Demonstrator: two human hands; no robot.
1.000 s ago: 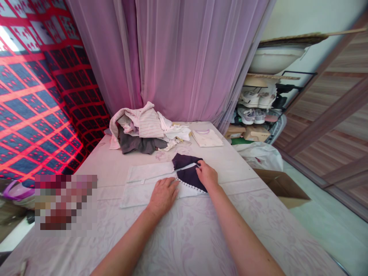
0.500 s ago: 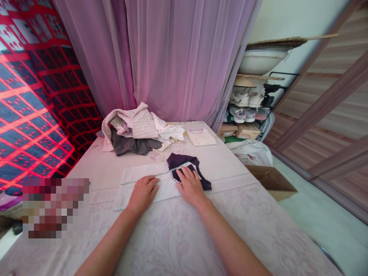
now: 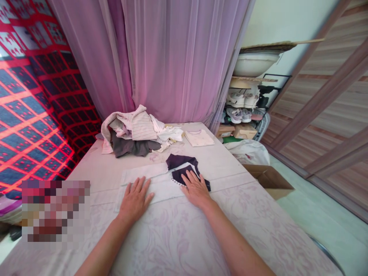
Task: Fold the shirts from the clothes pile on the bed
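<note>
left hand [image 3: 135, 199]: spread on flat white-and-purple cloth garment [image 3: 163, 188]
right hand [image 3: 197, 189]: spread, same
folded: cream cloth rectangle [image 3: 199, 138], floral table's [image 3: 169, 237] far-right corner
unfolded: pink-grey cloth heap [image 3: 142, 129], far-left corner

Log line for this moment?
left hand: on pale cloth | right hand: on dark cloth | clothes pile: farther back

Purple curtain [image 3: 172, 65]; white basin [image 3: 255, 65]; open cardboard box [image 3: 281, 193].

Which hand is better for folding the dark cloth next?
Probably the right hand: it touches the dark cloth, while the left hand is farther away, on the white cloth.
</note>
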